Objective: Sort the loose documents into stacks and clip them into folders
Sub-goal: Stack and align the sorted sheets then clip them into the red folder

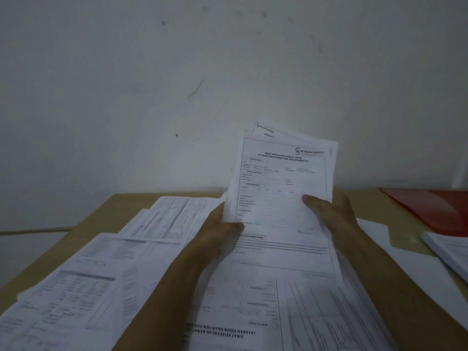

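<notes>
Both hands hold a sheaf of printed forms [283,188] raised above the counter [106,211], tilted back toward the wall [152,84]. The left hand [217,229] grips the sheaf's lower left edge, its thumb lying across the front of the top sheet and the fingers hidden behind the paper. The right hand [331,214] grips the right edge, thumb pressed on the face of the top sheet, fingers curled out of sight behind. The top sheet is a bordered form with a heading block, a logo at its upper right and rows of blank lines; the small print is too blurred to read. At least one more sheet peeks out behind its upper edge, slightly fanned.

Below the hands, loose documents [83,282] cover much of the wooden counter: overlapping table-printed pages spread to the left and far left, and another form [243,312] lies directly under the forearms, upside down to the viewer, with a ruled chart page [329,320] just beside it on the right. At the counter's right side lies a red folder [425,209], flat, against the far edge. Just in front of it sits a neat stack of white paper [448,252], with a single blank sheet [379,239] lying between that stack and the right forearm. The wall behind is pale and scuffed.
</notes>
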